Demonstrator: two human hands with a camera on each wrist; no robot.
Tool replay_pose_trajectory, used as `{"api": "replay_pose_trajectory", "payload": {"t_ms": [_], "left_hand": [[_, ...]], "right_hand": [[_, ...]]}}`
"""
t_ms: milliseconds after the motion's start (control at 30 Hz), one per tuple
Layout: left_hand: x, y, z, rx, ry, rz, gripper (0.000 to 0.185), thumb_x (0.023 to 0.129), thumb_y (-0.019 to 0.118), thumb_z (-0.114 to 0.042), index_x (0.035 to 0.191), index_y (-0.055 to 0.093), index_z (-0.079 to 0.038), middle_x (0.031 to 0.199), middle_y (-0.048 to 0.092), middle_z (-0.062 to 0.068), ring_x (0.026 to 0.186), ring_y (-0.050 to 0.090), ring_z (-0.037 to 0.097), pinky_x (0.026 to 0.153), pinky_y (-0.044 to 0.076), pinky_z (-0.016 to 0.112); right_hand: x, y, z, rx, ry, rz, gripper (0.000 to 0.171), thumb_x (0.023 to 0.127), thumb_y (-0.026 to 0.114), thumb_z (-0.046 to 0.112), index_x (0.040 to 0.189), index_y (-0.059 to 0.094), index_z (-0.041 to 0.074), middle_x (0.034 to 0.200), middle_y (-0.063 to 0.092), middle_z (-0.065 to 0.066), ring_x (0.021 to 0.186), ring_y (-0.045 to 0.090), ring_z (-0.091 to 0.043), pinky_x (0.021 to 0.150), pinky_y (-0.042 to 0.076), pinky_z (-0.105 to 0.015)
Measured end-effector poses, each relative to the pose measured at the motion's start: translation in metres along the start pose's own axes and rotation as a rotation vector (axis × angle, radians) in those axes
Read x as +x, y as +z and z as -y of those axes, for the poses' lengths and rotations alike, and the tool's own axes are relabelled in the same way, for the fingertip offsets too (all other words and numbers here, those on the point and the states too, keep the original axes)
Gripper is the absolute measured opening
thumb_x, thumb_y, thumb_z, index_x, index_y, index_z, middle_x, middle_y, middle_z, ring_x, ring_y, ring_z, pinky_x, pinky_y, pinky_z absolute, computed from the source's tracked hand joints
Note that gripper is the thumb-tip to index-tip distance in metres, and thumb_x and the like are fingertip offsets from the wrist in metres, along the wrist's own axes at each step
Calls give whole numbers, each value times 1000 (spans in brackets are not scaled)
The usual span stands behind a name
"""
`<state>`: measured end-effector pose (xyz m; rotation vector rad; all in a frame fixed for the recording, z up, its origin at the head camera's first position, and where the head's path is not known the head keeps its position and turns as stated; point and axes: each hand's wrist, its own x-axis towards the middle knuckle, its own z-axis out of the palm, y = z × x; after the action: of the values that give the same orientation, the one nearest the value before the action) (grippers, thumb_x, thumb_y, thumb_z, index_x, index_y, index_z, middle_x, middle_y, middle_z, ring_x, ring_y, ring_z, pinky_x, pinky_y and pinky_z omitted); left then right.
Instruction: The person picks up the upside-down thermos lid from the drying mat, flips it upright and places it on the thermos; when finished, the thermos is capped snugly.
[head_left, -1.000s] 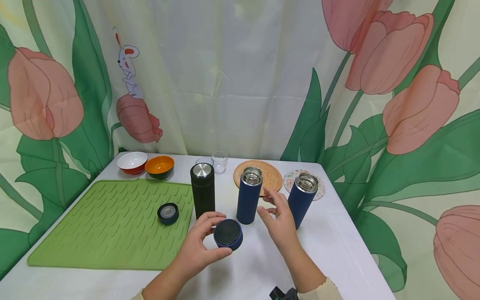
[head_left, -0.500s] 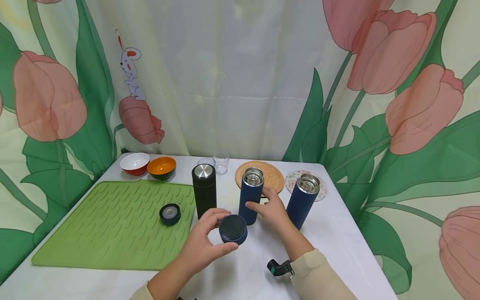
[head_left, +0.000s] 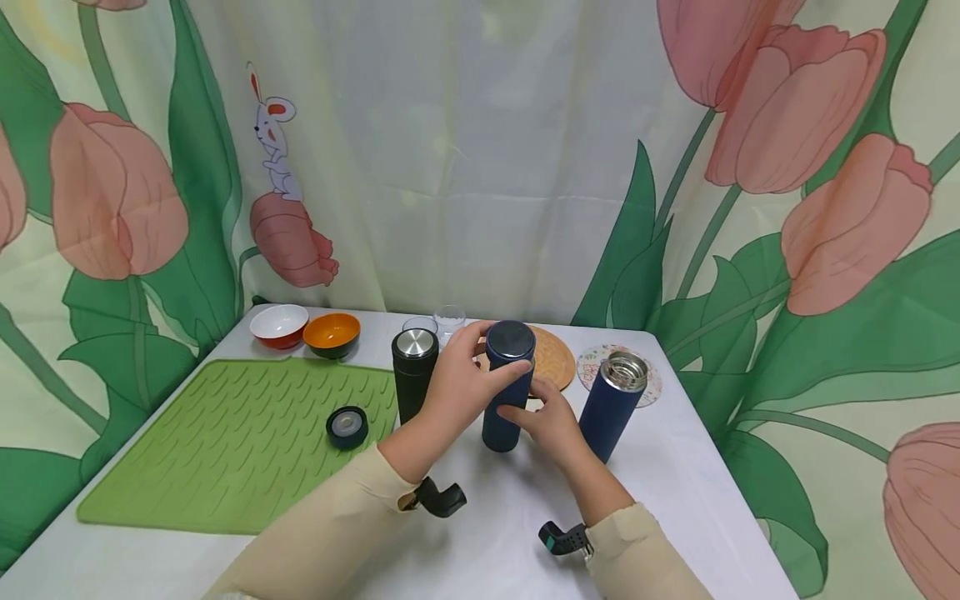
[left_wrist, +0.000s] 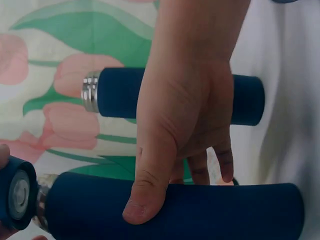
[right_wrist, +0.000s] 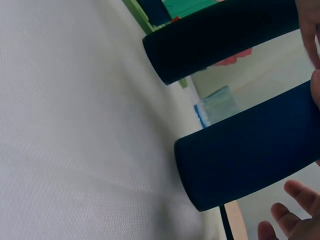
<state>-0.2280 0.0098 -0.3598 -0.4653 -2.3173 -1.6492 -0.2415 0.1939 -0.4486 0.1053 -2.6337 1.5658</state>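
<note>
The left hand [head_left: 463, 377] hides most of the upper body of the middle blue flask [head_left: 504, 417], its fingers curled round the dark blue lid [head_left: 511, 340] that sits at the flask's mouth; whether the lid is seated or only resting there cannot be told; the right hand [head_left: 551, 421] wraps the flask's lower body, thumb pressed along it in the left wrist view, and the flask stands upright on the white counter [head_left: 660, 492]; the right wrist view is blurred and cuts both flasks off at the frame edge; just left stands a black flask [head_left: 414, 375] with a steel top, just right an open blue flask [head_left: 611, 404]; behind them a round wooden trivet [head_left: 555, 360] is partly covered; a second lid [head_left: 347, 427] lies on the green mat [head_left: 225, 442]; two bowls [head_left: 307, 329] sit at the back.
</note>
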Motion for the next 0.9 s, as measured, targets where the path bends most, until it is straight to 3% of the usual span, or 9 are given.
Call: {"api": "replay_pose_trajectory", "payload": {"t_ms": [133,233,500,767,900], "left_hand": [[12,7,6,-60,-114,53,59,83,90,-48,134,67,-29,131,70,-2,122,70,22,97,60,51],[15,9,11,-39,-148,85,58,83,89,-50,134,67,-33,126,73,-4,119,71,20,96,59,50],[20,7,19,-31,-151,139,61,84,89,-48,139,64,-39,124,73,-5,113,71,19,91,60,47],[27,-2,22,-89,-157,282,60,90,85,-44,144,62,-35,134,70,-1,123,69,24,100,57,53],[27,-3,18,-102,-190,298,62,91,84,-41,147,59,-30,139,67,3,127,66,27,103,56,55]], "right_hand": [[-1,1,-3,6,14,4,49,86,90,40,131,73,34,144,60,3,129,57,-23,108,47,-55],[-2,1,-3,7,24,6,48,86,89,40,131,73,33,142,60,2,129,57,-23,108,47,-55],[-1,-1,0,4,32,6,51,86,88,42,133,72,31,140,61,0,131,57,-25,109,47,-57],[0,-1,0,1,35,3,52,86,88,39,134,72,27,140,62,-4,132,58,-27,110,46,-59],[0,-1,1,-4,42,10,52,86,88,41,134,72,28,139,62,-4,131,58,-28,110,46,-59]]}}
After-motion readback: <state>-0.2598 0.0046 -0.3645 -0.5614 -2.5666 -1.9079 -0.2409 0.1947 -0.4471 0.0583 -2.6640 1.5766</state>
